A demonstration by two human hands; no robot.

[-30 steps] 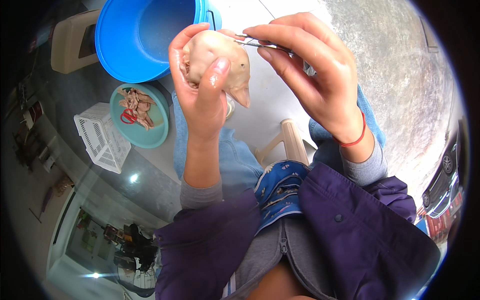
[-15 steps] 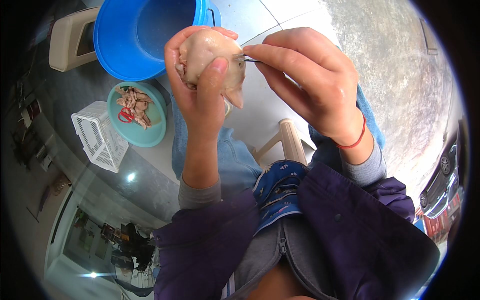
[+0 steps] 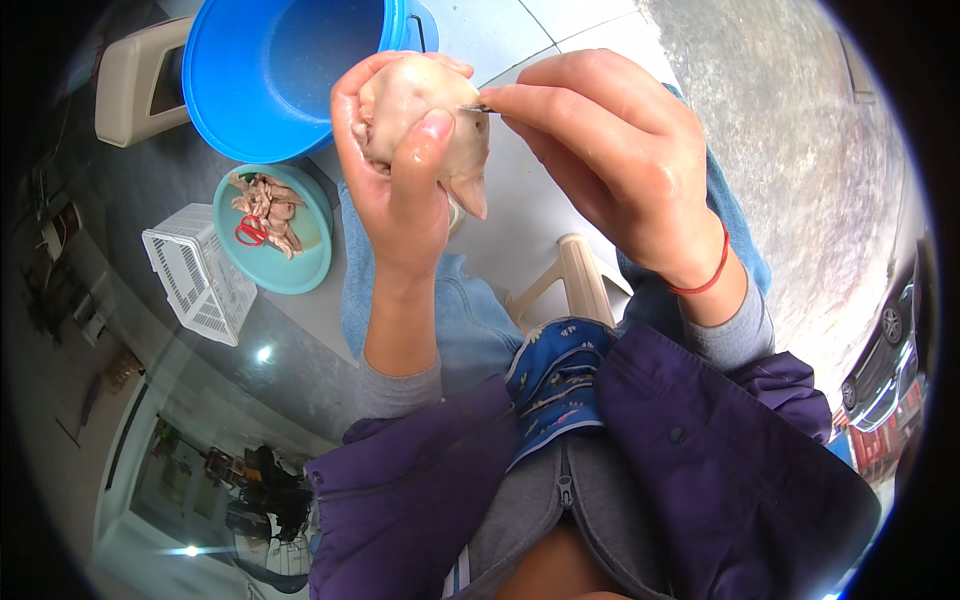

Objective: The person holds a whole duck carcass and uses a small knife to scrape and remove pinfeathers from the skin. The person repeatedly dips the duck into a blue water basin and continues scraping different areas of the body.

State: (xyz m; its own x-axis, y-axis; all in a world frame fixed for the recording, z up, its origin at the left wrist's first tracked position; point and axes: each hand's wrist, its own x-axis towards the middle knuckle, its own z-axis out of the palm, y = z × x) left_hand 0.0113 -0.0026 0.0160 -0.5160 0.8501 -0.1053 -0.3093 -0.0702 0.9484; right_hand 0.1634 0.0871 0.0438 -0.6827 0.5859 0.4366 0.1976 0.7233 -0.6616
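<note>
My left hand (image 3: 405, 190) is wrapped round a pale, smooth-skinned piece of meat (image 3: 410, 95), thumb pressed on its face. A pointed flap of skin hangs from its lower right. It looks like plucked poultry, though the cut is not clear. My right hand (image 3: 620, 150) is closed in a pinch on small metal tweezers (image 3: 478, 108), whose tips touch the skin on the right side of the piece. Most of the tweezers are hidden behind my fingers.
Below and beyond my left hand stands a large blue bucket (image 3: 225, 115). A turquoise basin (image 3: 318, 245) holds several meat pieces and red-handled scissors (image 3: 250, 231). Beside it is a white plastic basket (image 3: 195, 270). Beige stools (image 3: 580, 285) (image 3: 125, 85) stand between my knees and at far left.
The tweezers' prongs, apart before, now look together at the skin. My right hand has shifted slightly left; my left hand keeps its hold on the meat.
</note>
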